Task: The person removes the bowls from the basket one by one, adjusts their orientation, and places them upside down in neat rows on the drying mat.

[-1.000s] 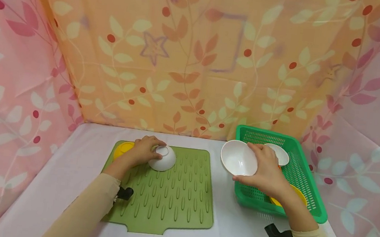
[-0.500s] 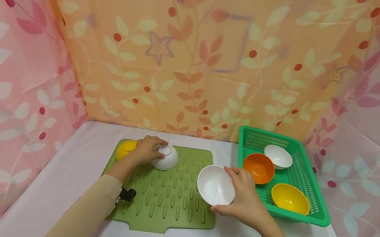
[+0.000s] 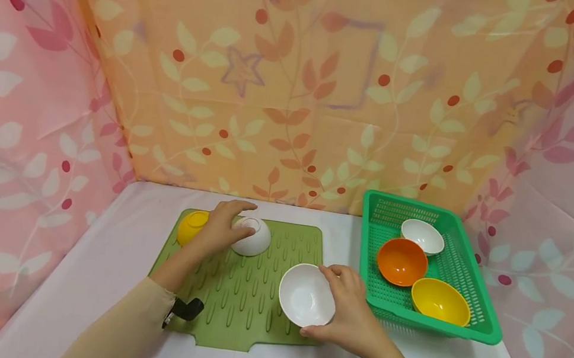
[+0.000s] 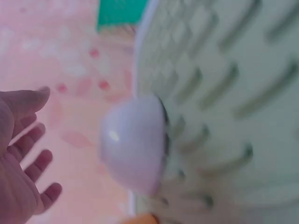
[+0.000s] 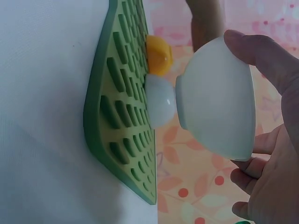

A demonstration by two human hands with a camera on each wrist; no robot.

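Note:
My right hand (image 3: 348, 312) grips a white bowl (image 3: 307, 295) by its rim, tilted with its hollow towards me, just over the front right part of the green ridged mat (image 3: 250, 300). The right wrist view shows this bowl (image 5: 217, 100) between thumb and fingers. My left hand (image 3: 228, 219) hovers with straight fingers over an upturned white bowl (image 3: 253, 237) at the mat's back. In the left wrist view the fingers (image 4: 28, 154) are spread, apart from that bowl (image 4: 135, 149). An upturned yellow bowl (image 3: 191, 226) sits at the mat's back left corner.
A green plastic basket (image 3: 467, 329) stands to the right of the mat and holds a small white bowl (image 3: 422, 236), an orange bowl (image 3: 402, 261) and a yellow bowl (image 3: 440, 301). Patterned cloth walls close in the white table (image 3: 92, 274) on three sides.
My right hand carried the white bowl left and nearer, from over the basket to over the mat. My left hand's fingers straightened and came off the upturned white bowl.

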